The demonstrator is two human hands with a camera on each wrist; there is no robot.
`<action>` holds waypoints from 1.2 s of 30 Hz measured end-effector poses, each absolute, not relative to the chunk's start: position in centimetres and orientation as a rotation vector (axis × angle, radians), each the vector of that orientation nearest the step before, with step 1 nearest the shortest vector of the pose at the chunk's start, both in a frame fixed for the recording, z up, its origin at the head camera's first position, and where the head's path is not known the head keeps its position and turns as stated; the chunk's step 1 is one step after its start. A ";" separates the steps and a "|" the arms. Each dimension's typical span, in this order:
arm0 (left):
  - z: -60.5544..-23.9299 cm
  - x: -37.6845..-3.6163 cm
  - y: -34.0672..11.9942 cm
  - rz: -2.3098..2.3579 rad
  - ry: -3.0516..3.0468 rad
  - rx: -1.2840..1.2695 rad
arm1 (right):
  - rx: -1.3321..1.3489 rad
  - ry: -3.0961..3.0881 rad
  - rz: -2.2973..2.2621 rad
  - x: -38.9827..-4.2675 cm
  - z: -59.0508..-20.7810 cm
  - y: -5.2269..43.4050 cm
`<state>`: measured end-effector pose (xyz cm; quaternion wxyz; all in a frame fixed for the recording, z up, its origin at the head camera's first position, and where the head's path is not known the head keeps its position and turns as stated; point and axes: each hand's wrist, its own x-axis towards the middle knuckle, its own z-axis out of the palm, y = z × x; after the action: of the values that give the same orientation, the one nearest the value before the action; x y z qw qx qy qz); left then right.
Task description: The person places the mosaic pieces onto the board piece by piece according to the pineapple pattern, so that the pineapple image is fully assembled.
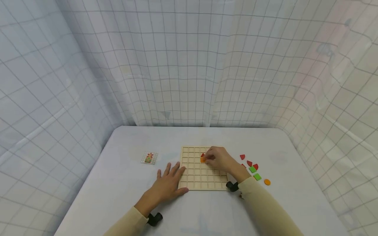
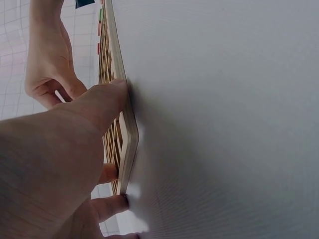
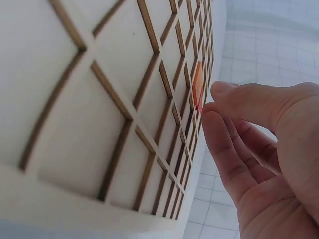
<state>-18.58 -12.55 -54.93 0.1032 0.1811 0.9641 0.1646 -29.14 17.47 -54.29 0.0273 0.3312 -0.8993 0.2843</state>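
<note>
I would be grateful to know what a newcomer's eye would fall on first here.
Probably the pale gridded board low in the head view, with the left hand on its edge and the right hand near an orange piece. Next likely come loose red, green and orange pieces to the board's right.

One board point(image 1: 192, 179), one card point(image 1: 149, 158), two green pieces point(image 1: 257, 177)

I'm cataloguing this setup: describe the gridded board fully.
The gridded board is pale and wood-like, with raised strips forming rows of cells inside a rim. It lies flat on the white table. A red piece and an orange piece sit in its far half. The left hand touches its left side; the right hand is over it, contact unclear.
</note>
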 end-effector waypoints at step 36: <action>-54.9 -18.5 -12.9 0.504 2.847 0.570 | 0.339 -3.058 0.746 -28.1 -54.0 29.1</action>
<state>-18.49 -12.85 -54.86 0.0970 0.1926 0.9615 0.1702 -28.07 29.11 -54.02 -0.0121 0.1072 -0.9658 0.2357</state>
